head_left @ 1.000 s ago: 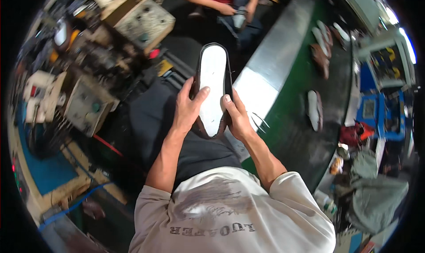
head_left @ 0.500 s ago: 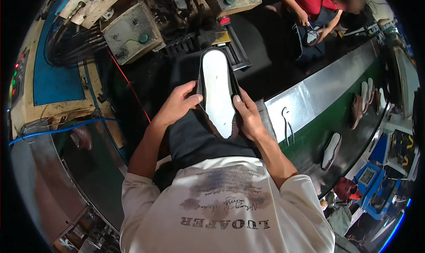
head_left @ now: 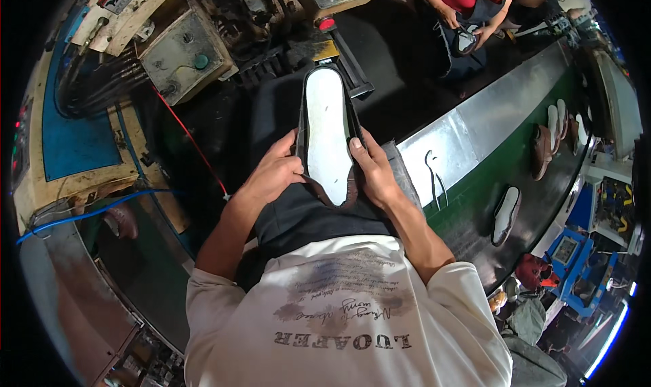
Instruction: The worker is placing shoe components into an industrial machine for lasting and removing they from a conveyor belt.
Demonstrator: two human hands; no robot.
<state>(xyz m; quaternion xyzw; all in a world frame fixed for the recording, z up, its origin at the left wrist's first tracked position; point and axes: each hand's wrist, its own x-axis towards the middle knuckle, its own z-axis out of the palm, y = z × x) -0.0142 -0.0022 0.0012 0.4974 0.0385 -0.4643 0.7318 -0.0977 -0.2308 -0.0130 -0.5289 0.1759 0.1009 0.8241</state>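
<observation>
Between my two hands is a dark brown shoe upper (head_left: 351, 181), held sole side up above my lap. A white insole board (head_left: 325, 126) fills its underside, and the dark edge of the upper stands around it. My left hand (head_left: 277, 170) grips the left edge, thumb and fingers closed near the lower half. Opposite it, my right hand (head_left: 371, 165) pinches the right edge with the thumb on the rim beside the white board. The fingers under the shoe are partly hidden.
Lasting pincers (head_left: 435, 178) lie on the metal ledge (head_left: 475, 126) at right. Beyond, a green conveyor belt (head_left: 468, 217) carries a white-bottomed shoe (head_left: 506, 216) and several brown shoes (head_left: 542, 151). A machine with a control box (head_left: 186, 58) stands ahead. Far right, a person (head_left: 468, 14) handles another shoe.
My left hand has slid slightly down along the shoe's left edge. The whole scene has shifted a little up and left in view; the shoe stays in both hands.
</observation>
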